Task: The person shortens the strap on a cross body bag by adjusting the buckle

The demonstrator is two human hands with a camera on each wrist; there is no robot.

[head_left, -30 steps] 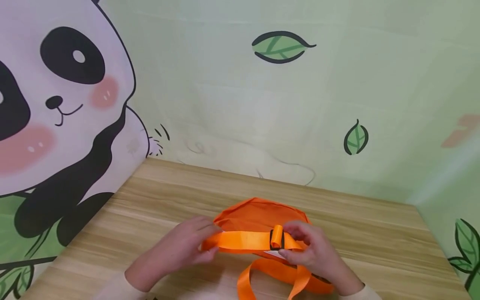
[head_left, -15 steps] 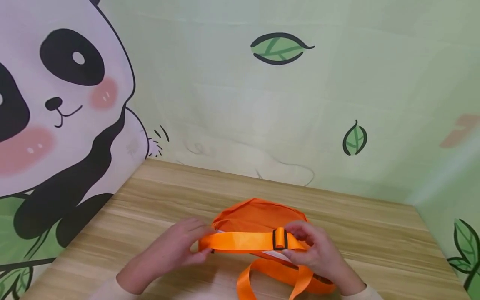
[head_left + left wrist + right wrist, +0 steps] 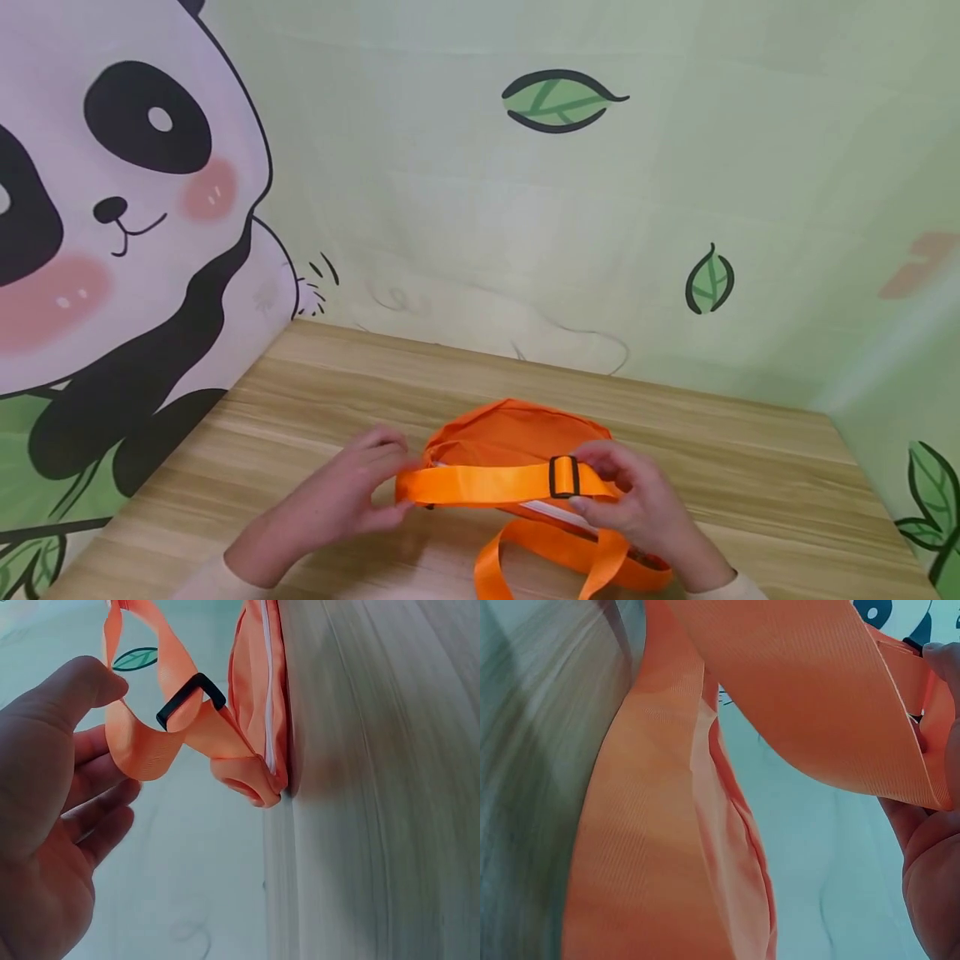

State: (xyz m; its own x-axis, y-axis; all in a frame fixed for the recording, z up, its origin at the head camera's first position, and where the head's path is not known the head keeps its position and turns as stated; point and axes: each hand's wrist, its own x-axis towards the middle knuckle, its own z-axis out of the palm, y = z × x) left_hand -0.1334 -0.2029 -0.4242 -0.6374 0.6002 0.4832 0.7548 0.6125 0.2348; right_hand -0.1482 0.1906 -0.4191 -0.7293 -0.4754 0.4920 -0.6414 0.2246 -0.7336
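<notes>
An orange fabric bag with a white zipper lies on the table. Its orange webbing strap stretches across in front of it, threaded through a black slider buckle. At the strap's left end, my left hand holds the folded loop between thumb and fingers. In the left wrist view, a second black buckle sits on the strap near the bag's corner. My right hand pinches the strap right beside the slider, thumb below and fingers above. Part of that grip is hidden in the right wrist view.
Another length of orange strap loops on the wood-grain table in front of the bag, running under the right hand. Behind stands a pale green wall printed with a panda and leaves.
My left hand has shifted a little left, drawing the strap's end along. The slider has moved slightly right, and the raised fold of strap in it now lies flatter. The bag has barely moved.
</notes>
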